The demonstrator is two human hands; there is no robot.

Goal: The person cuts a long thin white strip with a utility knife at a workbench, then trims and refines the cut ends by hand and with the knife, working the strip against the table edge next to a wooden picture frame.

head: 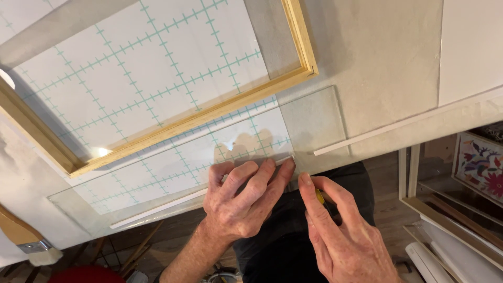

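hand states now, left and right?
Left hand: open, fingers flat on the glass sheet.
Right hand: closed on a small yellow tool.

A brush (29, 242) with a wooden handle and pale bristles lies at the near left edge of the grey worktable (387, 68). Below the table's right end, empty wooden frames (445, 220) lean together, with a floral embroidered picture (482, 165) behind them.

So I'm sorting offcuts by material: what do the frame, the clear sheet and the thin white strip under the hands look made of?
Frame: pale bare wood, matt, with visible grain. Clear sheet: probably glass, possibly acrylic; the grid shows through it and its edges look greenish and glossy. Thin white strip: smooth, likely plastic or painted wood; hard to tell. The left hand presses on it, and the right hand holds something yellow.
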